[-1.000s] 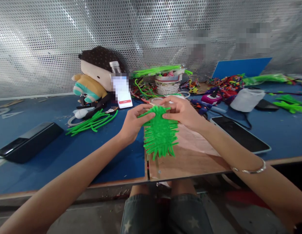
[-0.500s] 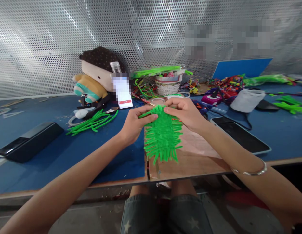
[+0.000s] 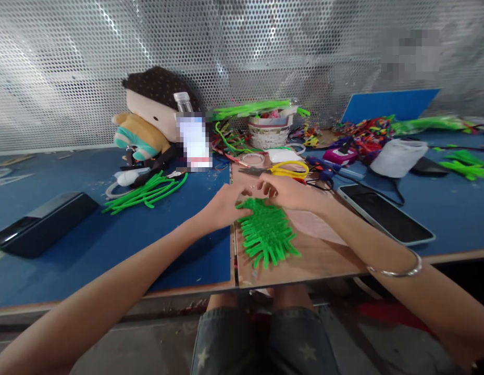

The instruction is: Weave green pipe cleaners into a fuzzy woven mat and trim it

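"Fingers [image 3: 269, 181] bent on both sides! The left hand [image 3: 223, 205] meets the upper left corner of the green fringed piece [image 3: 267, 224], reaching over its edge, and the right hand [image 3: 292, 194] curls half closed at its top edge."

"Any real grip there?"

"Can't tell for either: the tips are partly hidden. The piece lies right below the fingers, over the bare wooden part of the surface [image 3: 327, 265]."

"And how far along is it?"

"Well on, I'd judge! The middle is one dense mat, so that much looks done. But the ends splay loose and uneven, most plainly along the edge farthest from the fingers, so some finishing may be left."

"Spare material?"

"Loose green stems [image 3: 146, 194], well left of the left fingers, untouched. Scissors [image 3: 276, 169] lie just beyond the right fingers, unheld!"
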`<move>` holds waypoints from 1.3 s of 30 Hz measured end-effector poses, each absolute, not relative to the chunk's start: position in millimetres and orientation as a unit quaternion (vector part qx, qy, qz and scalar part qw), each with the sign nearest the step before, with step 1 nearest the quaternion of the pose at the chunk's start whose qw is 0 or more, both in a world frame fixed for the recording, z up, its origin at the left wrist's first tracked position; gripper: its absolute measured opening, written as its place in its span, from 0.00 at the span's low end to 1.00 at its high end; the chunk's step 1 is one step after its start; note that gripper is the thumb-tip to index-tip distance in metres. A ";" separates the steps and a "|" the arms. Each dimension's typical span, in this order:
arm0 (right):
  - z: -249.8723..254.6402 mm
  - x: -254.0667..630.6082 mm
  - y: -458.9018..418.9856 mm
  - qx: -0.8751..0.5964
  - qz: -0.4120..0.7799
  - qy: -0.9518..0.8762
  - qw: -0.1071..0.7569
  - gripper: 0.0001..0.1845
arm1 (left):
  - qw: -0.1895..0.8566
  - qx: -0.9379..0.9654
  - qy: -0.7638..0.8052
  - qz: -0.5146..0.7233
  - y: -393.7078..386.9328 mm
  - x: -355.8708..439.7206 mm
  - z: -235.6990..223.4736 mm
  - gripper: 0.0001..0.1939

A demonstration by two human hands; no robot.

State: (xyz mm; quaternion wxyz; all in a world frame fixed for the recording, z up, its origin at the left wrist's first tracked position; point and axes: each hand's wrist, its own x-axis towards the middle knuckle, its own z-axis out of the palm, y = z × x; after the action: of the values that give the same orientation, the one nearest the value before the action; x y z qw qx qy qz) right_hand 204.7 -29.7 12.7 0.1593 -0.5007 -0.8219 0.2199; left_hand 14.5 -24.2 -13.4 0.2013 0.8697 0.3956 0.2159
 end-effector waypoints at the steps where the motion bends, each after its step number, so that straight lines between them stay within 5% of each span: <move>1: 10.8 203.7 -29.8 -0.499 0.173 -0.838 0.138 0.13 | 0.194 0.874 0.396 0.206 -23.5 14.4 -15.7 0.15; 5: 5.3 199.1 -30.7 -0.470 0.096 -0.870 0.114 0.06 | 0.171 0.875 0.414 0.181 -22.0 14.4 -21.3 0.15; 31: -2.6 189.0 -24.4 -0.460 0.140 -0.876 0.033 0.13 | 0.165 0.865 0.451 0.149 -29.2 18.7 -12.5 0.16; 39: -7.0 189.4 -30.0 -0.486 0.094 -0.866 0.069 0.12 | 0.158 0.852 0.462 0.190 -27.8 16.0 -18.1 0.14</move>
State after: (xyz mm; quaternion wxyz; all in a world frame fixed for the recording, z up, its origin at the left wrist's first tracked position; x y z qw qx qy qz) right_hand 189.4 -30.0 -7.0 0.0694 -0.4856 -0.8663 0.0945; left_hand 16.0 -27.8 -18.1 0.1580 0.8521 0.4616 0.1897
